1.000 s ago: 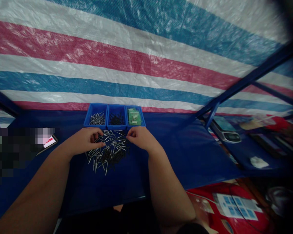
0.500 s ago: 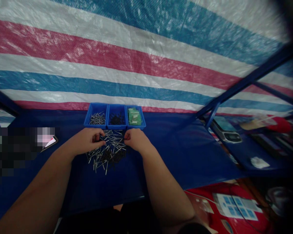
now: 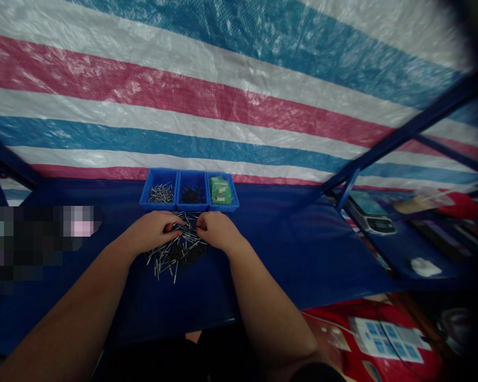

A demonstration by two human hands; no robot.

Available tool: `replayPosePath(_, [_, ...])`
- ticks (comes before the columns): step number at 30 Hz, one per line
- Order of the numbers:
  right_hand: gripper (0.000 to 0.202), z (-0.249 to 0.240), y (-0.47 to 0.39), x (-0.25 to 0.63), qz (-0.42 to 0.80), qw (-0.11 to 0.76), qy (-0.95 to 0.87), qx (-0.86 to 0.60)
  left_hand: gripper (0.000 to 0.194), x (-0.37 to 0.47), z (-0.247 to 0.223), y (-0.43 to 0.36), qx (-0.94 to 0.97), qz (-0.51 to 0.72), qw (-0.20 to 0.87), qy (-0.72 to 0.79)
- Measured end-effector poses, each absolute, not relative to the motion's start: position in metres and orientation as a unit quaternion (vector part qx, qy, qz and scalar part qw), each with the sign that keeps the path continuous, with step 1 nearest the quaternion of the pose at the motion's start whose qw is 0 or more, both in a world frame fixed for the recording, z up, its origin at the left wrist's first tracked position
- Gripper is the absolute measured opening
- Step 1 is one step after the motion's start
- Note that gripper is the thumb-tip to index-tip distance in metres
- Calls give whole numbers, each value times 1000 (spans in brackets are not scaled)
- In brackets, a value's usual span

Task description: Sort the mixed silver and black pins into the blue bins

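Observation:
A loose pile of thin silver metal pins (image 3: 186, 237) lies on the blue table, with short black pieces (image 3: 185, 255) mixed into its near side. My left hand (image 3: 159, 231) reaches over the left of this pile, its fingers bent and the thumb apart from them; I see nothing in it. At the pile's upper right, my right hand (image 3: 218, 229) has thumb and fingers pinched together. What they hold, if anything, is too small to make out. Just behind the hands stand blue bins: one with silver pins (image 3: 161, 193), one with black pieces (image 3: 191, 194), one with a green bag (image 3: 220, 190).
Striped plastic sheeting (image 3: 223, 101) hangs behind the blue table (image 3: 287, 249). A blue metal frame post (image 3: 398, 130) slants up on the right. Beyond it are a scale (image 3: 376, 217) and a crumpled white tissue (image 3: 425, 266). Printed sheets (image 3: 390, 339) lie on red cloth at lower right.
My left hand has moved right, further over the pile. My right hand has shifted slightly left, so the two hands are closer together.

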State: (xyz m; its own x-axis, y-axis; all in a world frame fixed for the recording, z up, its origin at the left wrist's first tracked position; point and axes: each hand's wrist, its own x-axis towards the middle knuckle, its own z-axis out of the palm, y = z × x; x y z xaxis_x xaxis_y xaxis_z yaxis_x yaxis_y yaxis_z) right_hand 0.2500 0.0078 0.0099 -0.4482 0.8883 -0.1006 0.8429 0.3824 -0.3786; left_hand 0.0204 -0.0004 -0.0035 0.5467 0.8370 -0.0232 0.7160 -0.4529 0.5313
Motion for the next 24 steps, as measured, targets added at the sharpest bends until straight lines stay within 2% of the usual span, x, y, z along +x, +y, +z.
replayPosePath(16, [16, 2, 16, 258, 271, 164, -827, -465, 18, 22, -13, 4, 847, 115, 231, 465])
replayPosePath(20, [11, 7, 16, 261, 277, 231, -824, -436, 18, 24, -10, 1, 847, 124, 226, 466])
replayPosePath(24, [7, 7, 21, 254, 264, 338, -794, -430, 28, 27, -9, -1, 847, 138, 219, 464])
